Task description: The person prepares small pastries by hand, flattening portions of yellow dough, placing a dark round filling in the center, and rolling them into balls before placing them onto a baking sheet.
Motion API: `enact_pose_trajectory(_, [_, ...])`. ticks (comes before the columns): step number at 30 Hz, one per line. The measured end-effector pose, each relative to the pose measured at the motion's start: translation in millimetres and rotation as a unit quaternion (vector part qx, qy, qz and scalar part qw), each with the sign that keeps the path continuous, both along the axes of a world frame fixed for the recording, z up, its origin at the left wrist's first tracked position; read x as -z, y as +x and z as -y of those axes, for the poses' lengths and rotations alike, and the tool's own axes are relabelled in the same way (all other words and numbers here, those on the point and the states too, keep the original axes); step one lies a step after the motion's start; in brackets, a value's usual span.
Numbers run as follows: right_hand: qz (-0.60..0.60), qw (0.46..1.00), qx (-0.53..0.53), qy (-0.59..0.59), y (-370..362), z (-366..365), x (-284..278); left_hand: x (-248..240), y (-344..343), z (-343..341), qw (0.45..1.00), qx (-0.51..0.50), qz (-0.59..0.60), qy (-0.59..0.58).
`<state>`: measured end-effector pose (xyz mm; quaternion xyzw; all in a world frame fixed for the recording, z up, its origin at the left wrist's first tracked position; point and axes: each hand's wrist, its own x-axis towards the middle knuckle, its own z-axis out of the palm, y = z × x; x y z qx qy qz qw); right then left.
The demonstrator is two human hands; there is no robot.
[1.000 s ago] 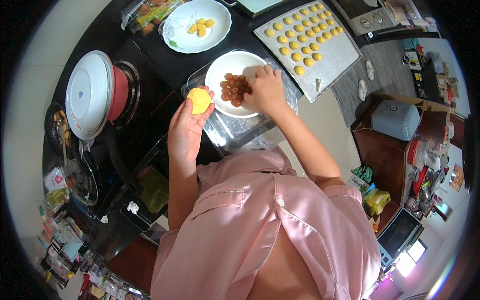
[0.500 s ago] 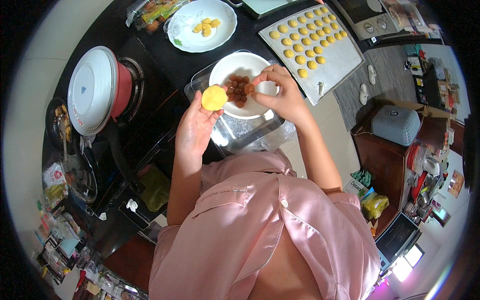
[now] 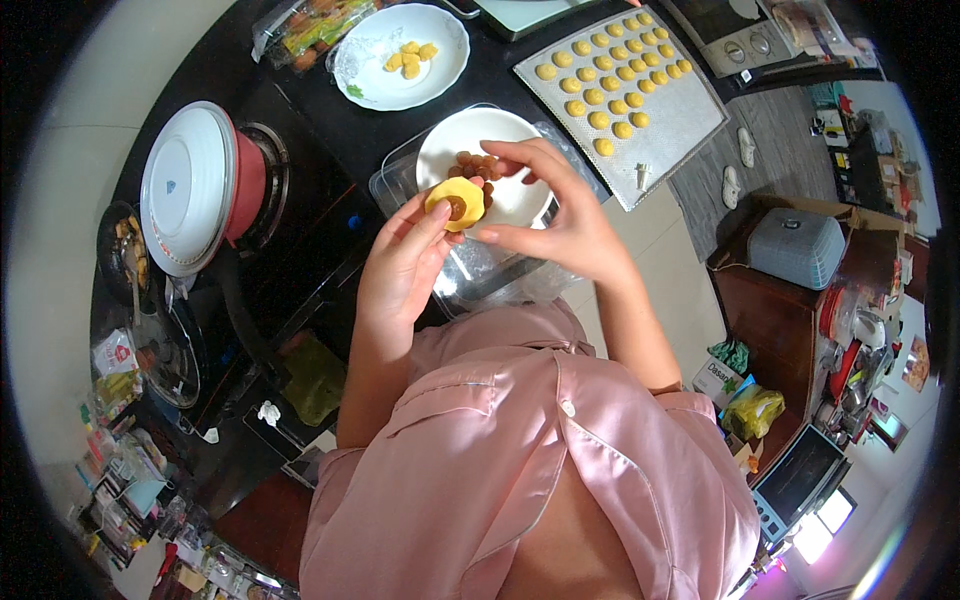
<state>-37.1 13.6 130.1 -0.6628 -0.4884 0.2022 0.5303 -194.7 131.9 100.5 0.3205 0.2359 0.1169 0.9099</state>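
My left hand holds a flattened round of yellow dough above the near left side of a white bowl. A brown filling ball sits on the dough, with the left thumb resting against it. Beside it, over the bowl's right side, my right hand is empty, its thumb and fingers spread apart. More brown filling balls lie in the bowl, partly hidden by my hands and the dough. Beneath the bowl is a clear plastic container.
A metal tray with rows of small yellow dough balls is at the far right. A white plate at the back bears several dough pieces. On the stove at left stands a red pot with a white cover, beside a small pan.
The brown filling ball has gone from my right fingers onto the dough in my left hand. My left hand has moved slightly right, and my right hand has let go and spread its fingers.
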Motion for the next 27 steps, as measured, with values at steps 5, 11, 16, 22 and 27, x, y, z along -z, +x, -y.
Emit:
enact_pose_trajectory(5, [-0.110,0.986,-0.103,-0.065,7.1,13.4,-0.1,-10.9,-0.9,5.9,1.000,-0.004,0.015,-0.025])
enact_pose_trajectory(11, [-0.131,0.977,-0.117,-0.121,-7.5,16.3,-10.1,-19.9,-1.2,16.9,0.997,-0.027,-0.032,0.062])
enact_pose_trajectory(16, [-0.166,0.979,-0.101,-0.068,-14.2,16.5,-13.3,-7.3,-9.9,13.1,0.995,-0.005,-0.050,0.089])
enact_pose_trajectory(22, [-0.227,0.963,-0.105,-0.098,-13.4,24.9,-18.3,-15.5,-12.4,4.8,0.992,0.078,-0.044,0.087])
enact_pose_trajectory(27, [-0.091,0.985,-0.101,-0.104,-16.3,26.7,-36.7,-18.5,-10.3,1.9,0.987,0.108,-0.054,0.102])
